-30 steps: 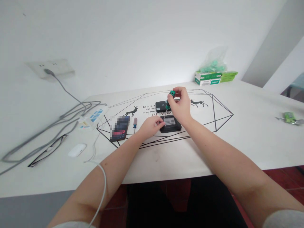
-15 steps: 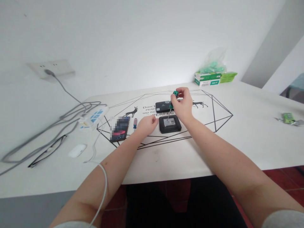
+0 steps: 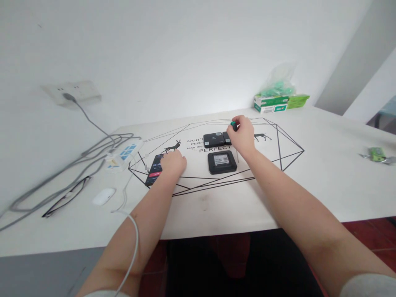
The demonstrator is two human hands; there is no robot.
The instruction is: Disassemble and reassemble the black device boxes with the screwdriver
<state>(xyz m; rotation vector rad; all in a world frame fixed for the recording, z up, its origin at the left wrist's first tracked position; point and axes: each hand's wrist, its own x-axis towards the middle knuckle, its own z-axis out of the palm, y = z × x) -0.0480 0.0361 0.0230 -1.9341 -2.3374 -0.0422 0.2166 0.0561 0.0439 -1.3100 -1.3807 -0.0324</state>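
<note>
Nearest, a curled left hand at the dark phone; cannot tell whether grasping anything. Beyond, on the bench, a flat black device, squarish, round-cornered, white label uppermost. Farther, clasped in the right hand, a green-topped screwdriver, slim shaft downward.

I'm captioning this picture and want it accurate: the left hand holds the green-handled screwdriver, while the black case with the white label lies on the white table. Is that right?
Not quite: it is the right hand that holds the green-handled screwdriver, as the head view shows. The black case with the white label does lie on the white table.
</note>
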